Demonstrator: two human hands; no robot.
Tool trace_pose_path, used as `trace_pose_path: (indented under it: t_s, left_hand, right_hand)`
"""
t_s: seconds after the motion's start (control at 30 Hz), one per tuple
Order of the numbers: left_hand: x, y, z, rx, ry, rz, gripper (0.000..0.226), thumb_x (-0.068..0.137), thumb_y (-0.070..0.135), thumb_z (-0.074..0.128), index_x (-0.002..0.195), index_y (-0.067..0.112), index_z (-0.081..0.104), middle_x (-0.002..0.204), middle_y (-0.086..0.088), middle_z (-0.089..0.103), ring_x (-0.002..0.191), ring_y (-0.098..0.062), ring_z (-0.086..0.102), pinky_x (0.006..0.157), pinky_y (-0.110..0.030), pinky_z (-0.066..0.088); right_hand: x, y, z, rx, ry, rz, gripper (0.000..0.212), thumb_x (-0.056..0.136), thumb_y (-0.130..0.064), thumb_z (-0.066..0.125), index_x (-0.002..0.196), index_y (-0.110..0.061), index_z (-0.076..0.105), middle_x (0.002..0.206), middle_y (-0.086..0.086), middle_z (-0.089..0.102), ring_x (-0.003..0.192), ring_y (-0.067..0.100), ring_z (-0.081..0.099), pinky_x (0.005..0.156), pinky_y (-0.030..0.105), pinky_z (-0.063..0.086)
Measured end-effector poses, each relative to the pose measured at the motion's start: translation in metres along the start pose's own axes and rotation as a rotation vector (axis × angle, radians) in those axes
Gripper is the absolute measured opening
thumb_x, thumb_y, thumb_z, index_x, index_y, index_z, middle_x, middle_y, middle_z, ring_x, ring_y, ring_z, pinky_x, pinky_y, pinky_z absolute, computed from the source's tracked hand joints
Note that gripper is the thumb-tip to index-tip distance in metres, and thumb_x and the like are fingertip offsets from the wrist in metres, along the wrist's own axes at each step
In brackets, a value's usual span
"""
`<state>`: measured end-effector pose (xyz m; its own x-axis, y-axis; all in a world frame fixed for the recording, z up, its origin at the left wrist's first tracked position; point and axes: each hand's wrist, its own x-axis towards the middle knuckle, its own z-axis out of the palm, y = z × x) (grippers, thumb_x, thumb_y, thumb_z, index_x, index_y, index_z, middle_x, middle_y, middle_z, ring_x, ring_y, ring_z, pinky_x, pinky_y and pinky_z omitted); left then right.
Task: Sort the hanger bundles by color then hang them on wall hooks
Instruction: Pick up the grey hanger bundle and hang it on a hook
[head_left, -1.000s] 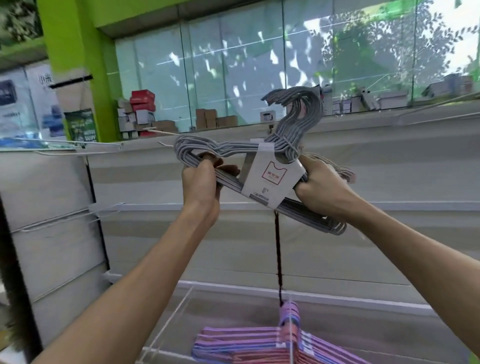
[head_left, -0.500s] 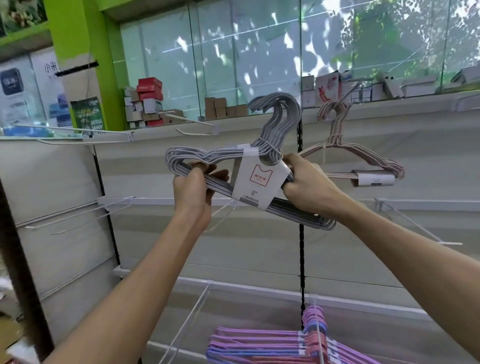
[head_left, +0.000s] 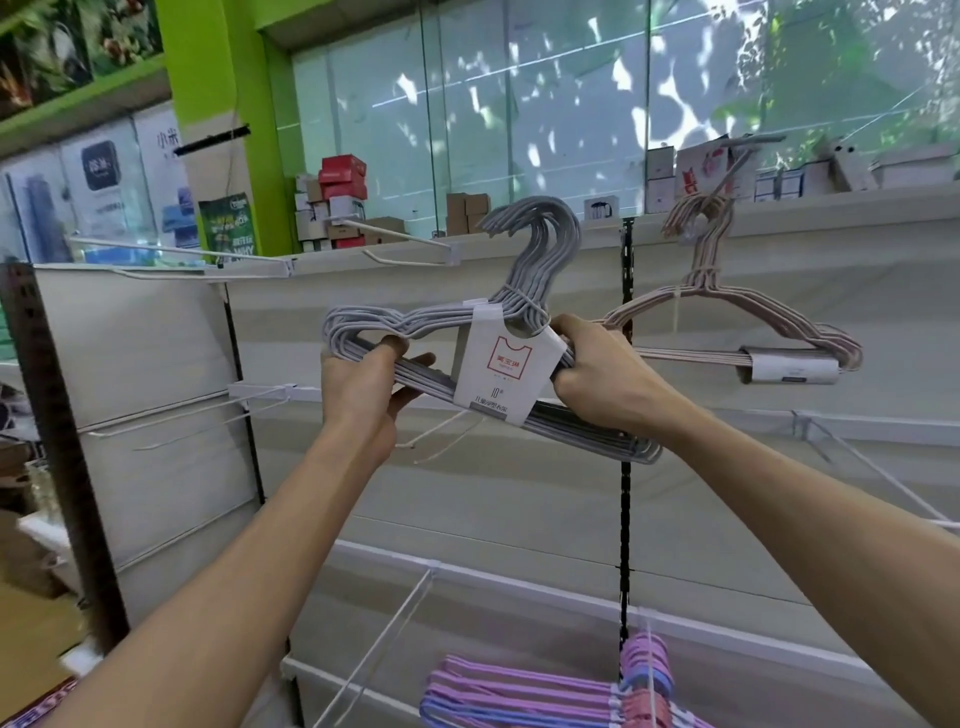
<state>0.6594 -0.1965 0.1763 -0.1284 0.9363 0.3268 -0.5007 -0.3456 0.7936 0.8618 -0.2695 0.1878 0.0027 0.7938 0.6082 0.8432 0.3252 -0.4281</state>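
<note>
Two hands are gripping the grey hanger bundle (head_left: 467, 358): left hand (head_left: 363, 395), right hand (head_left: 597, 379); its hooks are being aimed up-left toward the wall hook (head_left: 400, 239).

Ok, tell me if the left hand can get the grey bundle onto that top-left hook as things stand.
Probably yes. The left hand and right hand hold the grey bundle just right of the hook, with nothing visible between them.

- Grey hanger bundle (head_left: 524, 291), white card label (head_left: 506, 371) with a red shirt outline.
- Pale pink bundle (head_left: 727, 312) on the wall.
- Purple, pink and blue bundle (head_left: 545, 696) down low.
- Bright green pillar (head_left: 218, 104).
- Red boxes (head_left: 343, 174) up top.
</note>
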Motion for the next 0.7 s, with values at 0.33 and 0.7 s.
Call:
trace_pose_path:
  t_s: [0.33,0.7]
  left_hand:
    - [0.073,0.001,-0.02,-0.011,-0.046,-0.027,0.057,0.087,-0.013,0.054,0.136,0.013,0.044,0.09,-0.016,0.065,0.081,-0.039,0.074,0.069,-0.053,0.061]
    - [0.158,-0.012,-0.038,-0.085,-0.136,-0.169,0.018,0.09,-0.01,0.051,0.101,0.003,0.057,0.076,-0.014,0.057,0.078,-0.041,0.07,0.069,-0.055,0.06]
  right_hand:
    - [0.065,-0.009,0.024,-0.085,0.011,0.012,0.034,0.088,-0.008,0.051,0.119,-0.015,0.062,0.105,0.008,0.07,0.081,0.026,0.058,0.063,0.031,0.042]
    - [0.142,-0.017,0.056,-0.182,0.007,0.058,0.031,0.086,-0.006,0.054,0.112,-0.016,0.069,0.085,0.0,0.066,0.076,0.017,0.062,0.056,0.026,0.044]
